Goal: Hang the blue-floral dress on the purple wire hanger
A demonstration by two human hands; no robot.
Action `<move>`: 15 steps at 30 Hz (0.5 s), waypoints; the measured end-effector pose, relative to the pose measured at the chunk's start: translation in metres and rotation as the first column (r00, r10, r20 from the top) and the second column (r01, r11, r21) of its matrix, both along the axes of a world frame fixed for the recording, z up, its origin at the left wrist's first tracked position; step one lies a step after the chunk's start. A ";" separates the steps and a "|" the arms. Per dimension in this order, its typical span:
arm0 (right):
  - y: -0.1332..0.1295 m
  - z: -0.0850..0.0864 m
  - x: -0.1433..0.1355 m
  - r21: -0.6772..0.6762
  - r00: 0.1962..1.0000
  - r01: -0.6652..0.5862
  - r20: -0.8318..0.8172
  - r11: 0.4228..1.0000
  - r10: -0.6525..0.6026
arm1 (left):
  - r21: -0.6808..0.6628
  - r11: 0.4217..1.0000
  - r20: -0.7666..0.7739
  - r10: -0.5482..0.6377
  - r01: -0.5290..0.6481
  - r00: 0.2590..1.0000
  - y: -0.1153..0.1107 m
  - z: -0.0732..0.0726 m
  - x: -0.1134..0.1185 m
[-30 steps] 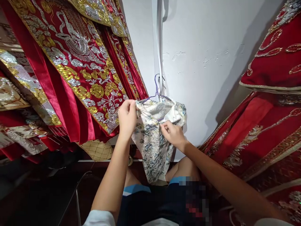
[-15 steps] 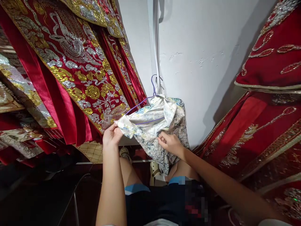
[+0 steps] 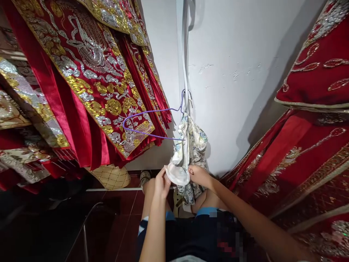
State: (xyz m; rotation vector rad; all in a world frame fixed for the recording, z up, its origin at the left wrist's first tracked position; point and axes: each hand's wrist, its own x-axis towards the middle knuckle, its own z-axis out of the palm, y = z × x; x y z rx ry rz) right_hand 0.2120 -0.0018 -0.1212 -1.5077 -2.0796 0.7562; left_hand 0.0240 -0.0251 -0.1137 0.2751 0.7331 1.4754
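A pale floral top (image 3: 199, 138) with blue and yellow print hangs bunched on the right side of a purple wire hanger (image 3: 141, 113). The hanger's left arm is bare, and its hook sits at a white strap or rod by the wall. Around the left edge of a round, whitish opening of the top (image 3: 178, 175), my left hand (image 3: 163, 182) is closed. My right hand (image 3: 200, 176) pinches the fabric just right of that opening. The lower part of the top drapes in front of my knees, partly hidden by my hands.
Red garments embroidered in gold and silver (image 3: 109, 83) hang at the left, and more red beaded garments (image 3: 313, 72) at the right. Behind the hanger is a white wall (image 3: 231, 47). A dark chair-like object with a metal frame (image 3: 85, 225) stands at lower left.
The top has come off the hanger's left arm, which is now exposed. My left hand has moved right and down with the fabric, close to my right hand, which has dropped slightly.
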 end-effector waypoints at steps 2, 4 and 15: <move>0.003 -0.011 0.004 -0.032 1.000 0.014 -0.018 0.999 -0.014 | 0.058 0.998 -0.013 -0.022 0.023 1.000 -0.009 0.005 0.007; 0.007 -0.018 0.010 -0.066 0.999 0.033 -0.037 0.997 -0.036 | 0.151 0.986 -0.068 -0.058 0.068 0.996 -0.016 0.015 0.012; 0.001 -0.033 0.045 -0.308 0.993 0.110 0.004 0.945 -0.114 | 0.402 0.867 -0.458 -0.089 0.295 0.884 -0.046 0.052 0.042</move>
